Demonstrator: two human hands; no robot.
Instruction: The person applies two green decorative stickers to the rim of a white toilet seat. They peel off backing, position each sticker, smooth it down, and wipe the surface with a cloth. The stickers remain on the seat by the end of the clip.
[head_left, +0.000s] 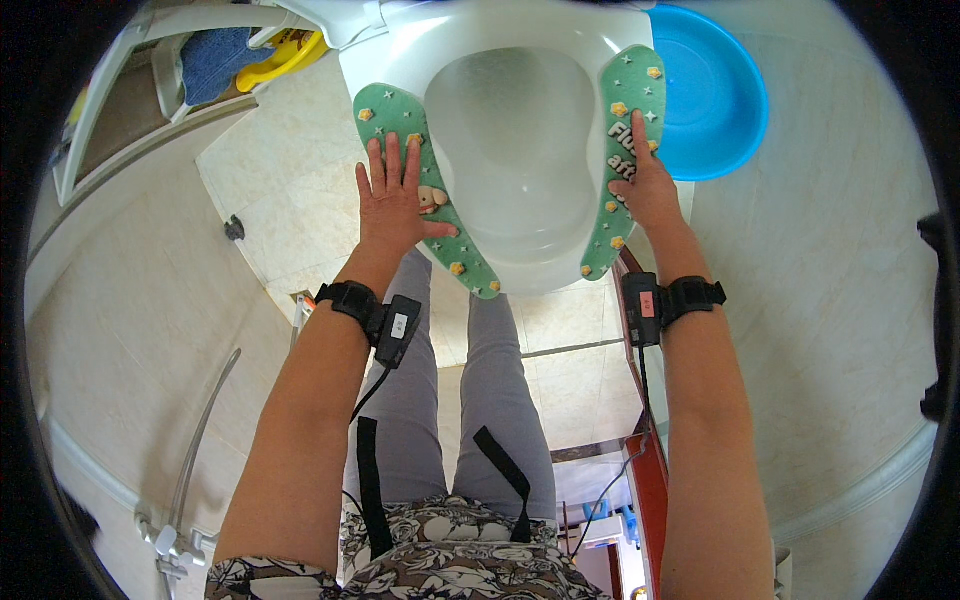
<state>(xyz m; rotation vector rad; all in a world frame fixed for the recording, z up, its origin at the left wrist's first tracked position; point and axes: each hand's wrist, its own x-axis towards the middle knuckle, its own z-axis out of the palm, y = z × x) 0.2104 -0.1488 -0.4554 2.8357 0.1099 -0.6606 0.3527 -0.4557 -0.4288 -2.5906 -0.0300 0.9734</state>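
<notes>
Two green toilet seat pads with yellow flowers and small stars lie along the sides of a white toilet seat. My left hand (394, 196) presses flat, fingers spread, on the left pad (461, 251), beside a small dog figure (431, 199). On the right pad (634, 79), which bears raised lettering, rests my right hand (651, 184), its index finger stretched forward and its thumb out to the side; the other fingers look curled. Between the pads is the toilet bowl (517, 135).
A blue plastic basin (712, 97) stands right of the toilet. At the upper left, a white rack (82, 150) holds a blue cloth (217, 64) and a yellow plastic item (289, 64). A shower mixer (176, 544) with a hose is at the lower left wall.
</notes>
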